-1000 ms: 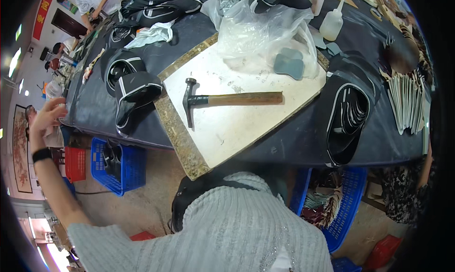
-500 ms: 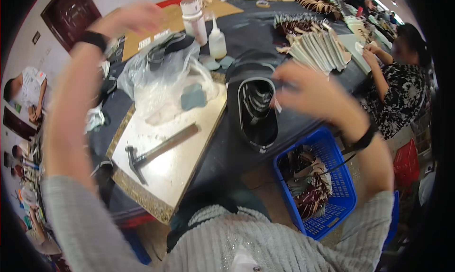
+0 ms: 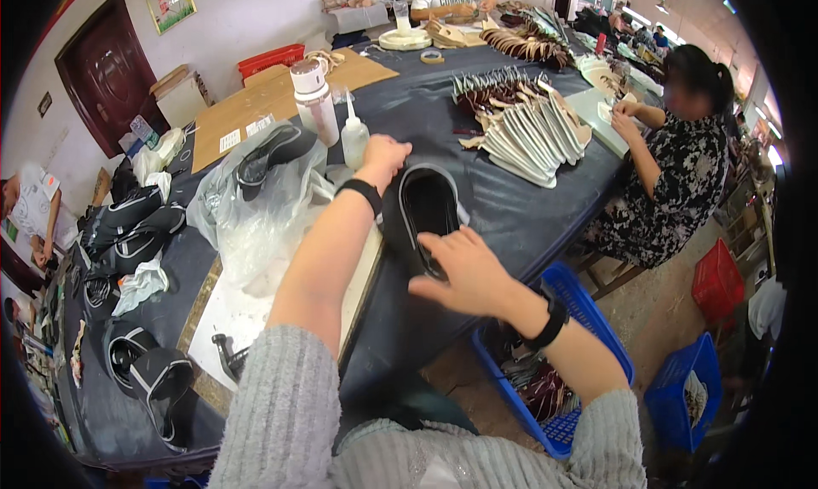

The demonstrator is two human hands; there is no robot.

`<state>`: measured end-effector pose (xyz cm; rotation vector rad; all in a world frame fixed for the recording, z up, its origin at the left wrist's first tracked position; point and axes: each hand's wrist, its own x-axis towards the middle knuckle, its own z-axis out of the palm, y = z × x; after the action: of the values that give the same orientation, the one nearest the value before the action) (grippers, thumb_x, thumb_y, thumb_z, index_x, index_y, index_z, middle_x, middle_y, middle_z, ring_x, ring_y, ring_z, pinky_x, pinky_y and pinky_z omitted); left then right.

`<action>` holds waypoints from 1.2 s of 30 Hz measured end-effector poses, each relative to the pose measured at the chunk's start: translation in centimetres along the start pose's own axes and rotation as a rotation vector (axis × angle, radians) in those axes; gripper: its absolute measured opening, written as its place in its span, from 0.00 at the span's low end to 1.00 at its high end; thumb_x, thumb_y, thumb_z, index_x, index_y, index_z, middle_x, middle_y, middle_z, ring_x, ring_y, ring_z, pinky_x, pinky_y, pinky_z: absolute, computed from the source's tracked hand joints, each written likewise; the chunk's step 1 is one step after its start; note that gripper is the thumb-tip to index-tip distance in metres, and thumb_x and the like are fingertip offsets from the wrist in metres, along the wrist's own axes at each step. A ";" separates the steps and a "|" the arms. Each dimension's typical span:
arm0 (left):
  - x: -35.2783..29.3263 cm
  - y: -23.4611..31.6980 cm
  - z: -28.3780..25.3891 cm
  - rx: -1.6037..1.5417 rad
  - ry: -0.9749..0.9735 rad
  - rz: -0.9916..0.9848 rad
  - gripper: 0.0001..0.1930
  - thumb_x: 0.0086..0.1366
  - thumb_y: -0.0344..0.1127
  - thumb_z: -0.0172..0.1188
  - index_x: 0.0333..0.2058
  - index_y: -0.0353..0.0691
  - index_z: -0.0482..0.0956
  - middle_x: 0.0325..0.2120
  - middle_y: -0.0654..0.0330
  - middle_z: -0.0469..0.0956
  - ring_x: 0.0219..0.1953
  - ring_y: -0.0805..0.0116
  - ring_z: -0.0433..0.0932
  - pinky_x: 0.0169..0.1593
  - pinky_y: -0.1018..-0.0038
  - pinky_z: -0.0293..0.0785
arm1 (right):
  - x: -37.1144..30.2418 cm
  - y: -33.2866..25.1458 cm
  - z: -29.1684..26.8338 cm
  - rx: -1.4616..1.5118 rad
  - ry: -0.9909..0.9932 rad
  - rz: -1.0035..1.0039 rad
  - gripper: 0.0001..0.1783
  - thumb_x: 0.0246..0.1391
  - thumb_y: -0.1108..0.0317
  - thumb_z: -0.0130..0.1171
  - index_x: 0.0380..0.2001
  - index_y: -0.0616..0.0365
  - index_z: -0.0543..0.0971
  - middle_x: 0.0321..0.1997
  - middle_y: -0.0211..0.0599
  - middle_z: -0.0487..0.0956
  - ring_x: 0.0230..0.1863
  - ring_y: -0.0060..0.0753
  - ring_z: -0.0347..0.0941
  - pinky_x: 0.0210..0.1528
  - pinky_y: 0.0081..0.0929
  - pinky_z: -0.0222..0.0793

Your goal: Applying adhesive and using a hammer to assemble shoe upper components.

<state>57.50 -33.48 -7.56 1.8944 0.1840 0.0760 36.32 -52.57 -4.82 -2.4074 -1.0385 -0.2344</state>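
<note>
A black shoe upper (image 3: 392,225) with a pale-edged oval opening lies on the dark table in front of me. Just beyond its far left side is my left hand (image 3: 388,157), fingers curled together; what they hold, if anything, is hidden. Close behind that hand stands a translucent squeeze bottle (image 3: 354,142) with a thin nozzle. Over the near right end of the upper I have my right hand (image 3: 467,272), thumb and fingers apart, fingertips by the rim of the opening. Whether they touch it I cannot tell.
Left of the upper, a pale board (image 3: 213,331) carries a hammer (image 3: 228,355) and a plastic bag (image 3: 264,208). More black uppers (image 3: 136,233) lie further left. Pale stacked pieces (image 3: 532,144) sit right, near a seated co-worker (image 3: 673,157). A blue basket (image 3: 558,434) stands below the table edge.
My left hand has swung from the upper left over to the shoe upper and its fingers have curled. My right hand has come down to the upper's near end. The whole view has shifted.
</note>
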 end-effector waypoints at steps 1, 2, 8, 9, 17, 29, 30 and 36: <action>0.4 -0.7 1.0 0.054 0.047 -0.023 0.10 0.56 0.37 0.67 0.25 0.37 0.77 0.12 0.59 0.72 0.11 0.73 0.67 0.14 0.74 0.60 | -0.5 -0.5 0.1 -0.083 0.013 -0.007 0.39 0.49 0.42 0.61 0.53 0.63 0.69 0.42 0.48 0.76 0.49 0.49 0.70 0.59 0.49 0.58; 1.0 -2.4 1.2 0.164 0.087 0.020 0.11 0.57 0.37 0.65 0.29 0.34 0.78 0.15 0.57 0.74 0.11 0.71 0.68 0.15 0.73 0.63 | -0.9 -1.2 0.3 -0.160 0.027 -0.025 0.40 0.48 0.42 0.62 0.55 0.62 0.68 0.45 0.46 0.75 0.52 0.47 0.69 0.61 0.51 0.56; -0.4 -6.4 2.7 0.015 0.226 0.132 0.26 0.62 0.37 0.61 0.53 0.29 0.65 0.38 0.53 0.76 0.29 0.69 0.77 0.30 0.71 0.74 | -0.3 0.8 3.7 -0.152 -0.018 -0.048 0.42 0.41 0.66 0.69 0.61 0.58 0.63 0.54 0.45 0.68 0.62 0.47 0.61 0.60 0.52 0.60; -2.2 -4.5 2.0 -0.083 0.141 0.197 0.26 0.63 0.39 0.61 0.54 0.31 0.65 0.41 0.54 0.75 0.33 0.69 0.77 0.34 0.72 0.75 | -0.6 1.3 3.4 -0.170 -0.018 -0.037 0.42 0.40 0.66 0.69 0.61 0.58 0.63 0.54 0.45 0.68 0.62 0.47 0.61 0.61 0.51 0.59; -25.0 4.7 -23.9 -0.068 0.138 0.247 0.17 0.69 0.39 0.52 0.53 0.37 0.72 0.41 0.60 0.79 0.37 0.75 0.78 0.40 0.78 0.74 | 3.1 4.6 3.0 -0.142 -0.004 -0.143 0.45 0.34 0.67 0.72 0.59 0.59 0.63 0.47 0.45 0.70 0.52 0.50 0.65 0.57 0.41 0.61; -57.0 -9.6 -40.7 -0.044 0.709 -0.117 0.12 0.69 0.39 0.54 0.44 0.38 0.75 0.28 0.66 0.77 0.28 0.81 0.75 0.28 0.84 0.69 | 6.5 5.3 3.5 -0.252 0.155 0.114 0.39 0.38 0.73 0.66 0.58 0.57 0.65 0.47 0.41 0.72 0.54 0.48 0.64 0.54 0.39 0.66; -58.5 -10.7 -41.4 -0.061 0.705 -0.101 0.12 0.69 0.39 0.54 0.44 0.38 0.75 0.28 0.66 0.77 0.28 0.81 0.75 0.28 0.84 0.69 | 7.1 5.7 2.7 -0.250 0.222 0.122 0.38 0.38 0.74 0.65 0.58 0.58 0.66 0.47 0.42 0.72 0.54 0.48 0.64 0.54 0.39 0.66; -62.6 -15.9 -42.3 -0.120 0.891 -0.143 0.12 0.70 0.37 0.51 0.47 0.37 0.74 0.28 0.64 0.77 0.29 0.79 0.75 0.30 0.83 0.70 | 14.7 6.8 -3.8 -0.294 0.399 -0.085 0.39 0.37 0.76 0.64 0.58 0.61 0.66 0.48 0.49 0.72 0.53 0.55 0.63 0.56 0.40 0.62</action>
<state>-11.71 0.71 -6.40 1.6069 0.8911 0.8148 51.58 -49.18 0.92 -2.4234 -0.9702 -0.9120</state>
